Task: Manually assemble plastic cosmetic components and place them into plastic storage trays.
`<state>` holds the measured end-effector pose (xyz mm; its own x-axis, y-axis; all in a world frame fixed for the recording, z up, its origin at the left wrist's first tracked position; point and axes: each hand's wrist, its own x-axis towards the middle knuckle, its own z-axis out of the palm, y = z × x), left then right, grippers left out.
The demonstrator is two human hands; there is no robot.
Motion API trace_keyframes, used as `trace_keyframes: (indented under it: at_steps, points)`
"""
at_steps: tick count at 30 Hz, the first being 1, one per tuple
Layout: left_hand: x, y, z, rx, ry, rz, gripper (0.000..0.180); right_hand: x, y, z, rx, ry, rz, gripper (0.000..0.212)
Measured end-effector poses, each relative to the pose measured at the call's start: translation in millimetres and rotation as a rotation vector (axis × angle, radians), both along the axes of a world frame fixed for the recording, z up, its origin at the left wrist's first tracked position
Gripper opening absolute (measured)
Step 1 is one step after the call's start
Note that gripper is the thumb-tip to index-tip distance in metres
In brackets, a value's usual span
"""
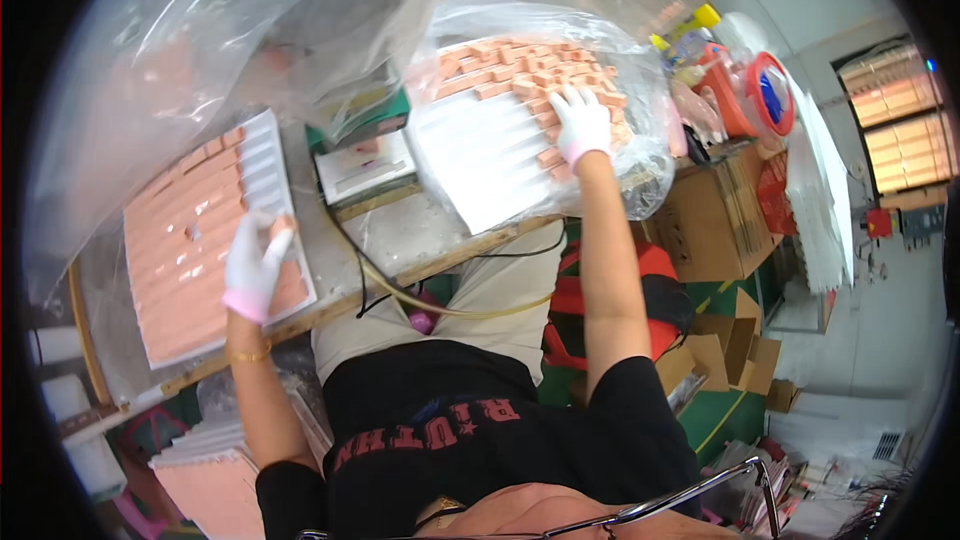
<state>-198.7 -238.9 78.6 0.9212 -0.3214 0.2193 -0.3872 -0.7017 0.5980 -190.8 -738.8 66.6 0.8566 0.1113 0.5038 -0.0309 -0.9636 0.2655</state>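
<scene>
Both my hands wear white gloves with pink cuffs. My left hand (254, 262) is over the right side of a white grooved tray (268, 165), which is mostly filled with rows of small pink blocks (190, 260). Its thumb and forefinger come together around something small and pinkish that I cannot make out. My right hand (582, 126) lies with fingers spread on a loose heap of pink blocks (520, 65) at the right. That heap covers the far and right parts of a second white grooved tray (475, 155), whose near left part is bare.
Clear plastic sheeting (230, 30) hangs over the far side of the table. Between the trays stands a small green-and-white device (368, 165). A hose (450, 310) runs below the table edge. Cardboard boxes (715, 210) and a red-and-black bag (640, 290) are at the right.
</scene>
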Motion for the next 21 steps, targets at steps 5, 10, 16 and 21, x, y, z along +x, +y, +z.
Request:
trace_keyframes:
  at_steps: [5,10,16,21]
  points:
    - [-2,-64,5,-0.914,0.628,0.048,0.024,-4,22,15,0.117,0.258,-0.065,0.033]
    - [1,-105,-12,-1.268,0.984,-0.197,0.035,-32,173,38,1.715,0.433,0.406,0.039]
    - [-3,-111,-18,-1.388,1.076,-0.277,0.035,-40,206,14,1.761,0.398,0.604,0.038]
    - [-12,-111,-8,-1.508,1.127,-0.369,0.042,-42,210,17,1.313,0.271,0.756,0.036]
